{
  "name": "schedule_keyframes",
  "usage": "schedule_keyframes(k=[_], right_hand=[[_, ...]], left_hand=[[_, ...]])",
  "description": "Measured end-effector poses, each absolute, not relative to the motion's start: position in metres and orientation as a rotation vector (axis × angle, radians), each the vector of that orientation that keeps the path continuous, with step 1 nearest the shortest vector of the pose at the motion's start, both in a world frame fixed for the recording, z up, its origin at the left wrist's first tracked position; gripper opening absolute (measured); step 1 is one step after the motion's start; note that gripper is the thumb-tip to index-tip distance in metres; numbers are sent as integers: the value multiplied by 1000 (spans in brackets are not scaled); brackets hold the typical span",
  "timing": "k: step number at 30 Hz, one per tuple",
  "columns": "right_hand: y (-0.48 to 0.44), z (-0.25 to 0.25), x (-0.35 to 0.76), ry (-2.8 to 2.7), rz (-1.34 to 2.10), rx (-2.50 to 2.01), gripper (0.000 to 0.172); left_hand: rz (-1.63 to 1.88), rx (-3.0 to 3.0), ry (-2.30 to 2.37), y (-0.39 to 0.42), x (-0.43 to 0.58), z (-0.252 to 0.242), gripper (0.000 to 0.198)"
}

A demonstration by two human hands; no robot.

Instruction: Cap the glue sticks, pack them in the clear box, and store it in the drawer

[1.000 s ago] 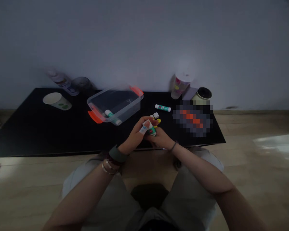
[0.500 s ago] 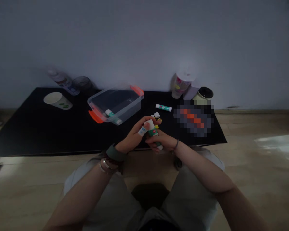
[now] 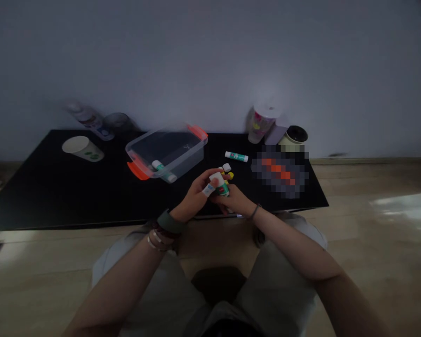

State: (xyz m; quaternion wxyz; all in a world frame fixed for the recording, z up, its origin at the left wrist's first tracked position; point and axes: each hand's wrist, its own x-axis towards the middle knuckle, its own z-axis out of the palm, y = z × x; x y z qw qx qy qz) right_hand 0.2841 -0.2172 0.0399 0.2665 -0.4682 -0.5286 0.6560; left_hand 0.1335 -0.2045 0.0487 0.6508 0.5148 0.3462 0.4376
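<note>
Where the wooden floor (image 3: 379, 281) meets the wall, a low black surface (image 3: 45, 201) is set, and a clear plastic box (image 3: 192, 159) with orange handles is placed left of centre on it. A paper cup (image 3: 80, 148) is laid on its side farther left, and a pixelated patch (image 3: 279, 171) hides whatever lies at the right. Both forearms are angled inward, so that the hands are held together just over the near edge, with a strip of black surface left between them and the box. A green-labelled glue stick (image 3: 221, 186) is gripped closed in the right hand (image 3: 235, 201), and a white-and-blue stick (image 3: 208, 189) is pinched by the curled left hand (image 3: 192, 196). A white cap (image 3: 226, 167) and yellow pieces (image 3: 229, 176) lie just beyond the fingers.
</note>
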Motion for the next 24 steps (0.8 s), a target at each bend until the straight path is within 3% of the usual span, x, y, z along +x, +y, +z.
schedule_keyframes(k=[7,14,18,21,24], right_hand=[[-228,49,286,-1104,2163,-971,38],[-223,44,290,-1277,1889,-1110,35],[-221,40,293,-1297,1794,-1101,43],[-220,36,297,-1374,1798,-1128,36],[-221,37,299,-1454,1812,-1114,32]], left_hand=[[948,1188,720,-207,130,53,48],[945,1343,743,-209,125,58,48],[1304,1365,863,-191,100,78,48],[1693,1314,986,-154,67,91,53],[1769,1383,1223,-106,32,90,55]])
